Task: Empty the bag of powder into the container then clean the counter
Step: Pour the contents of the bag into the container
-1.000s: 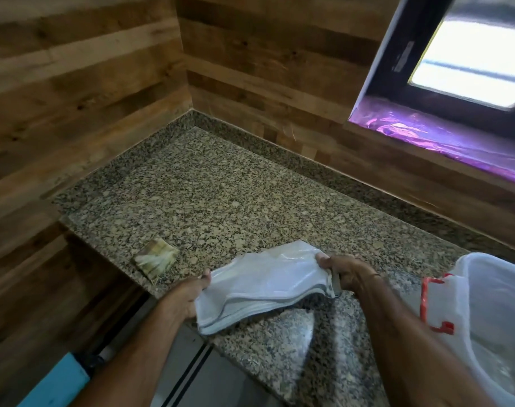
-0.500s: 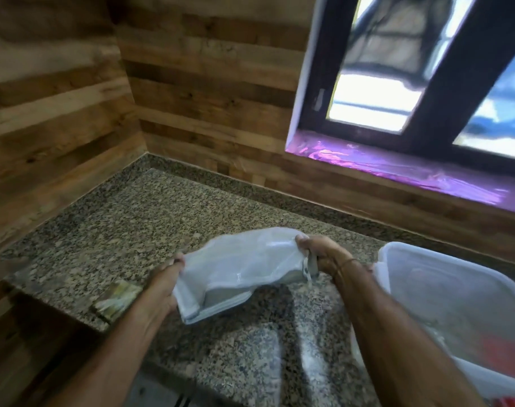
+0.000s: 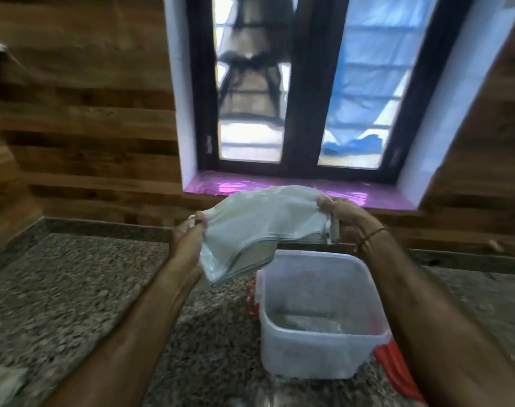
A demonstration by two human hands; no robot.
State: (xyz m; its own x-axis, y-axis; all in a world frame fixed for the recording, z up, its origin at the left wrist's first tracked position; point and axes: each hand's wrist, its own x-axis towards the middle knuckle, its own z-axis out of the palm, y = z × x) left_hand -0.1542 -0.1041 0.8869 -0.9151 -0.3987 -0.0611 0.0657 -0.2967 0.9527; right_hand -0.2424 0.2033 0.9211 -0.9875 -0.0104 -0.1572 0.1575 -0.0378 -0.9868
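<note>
My left hand (image 3: 188,239) is raised at about eleven o'clock, fingers pinched shut on one end of the bag (image 3: 259,227), palm side toward me. My right hand (image 3: 345,221) sits at about one o'clock, slightly higher, clenched on the other end, a thin band round its wrist. Both forearms are bare and reach forward, converging.

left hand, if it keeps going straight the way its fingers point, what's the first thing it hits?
Past the bag it already grips, the left hand points up and away toward the wooden wall under the window sill. Probably the wall first; depth is unclear.
</note>
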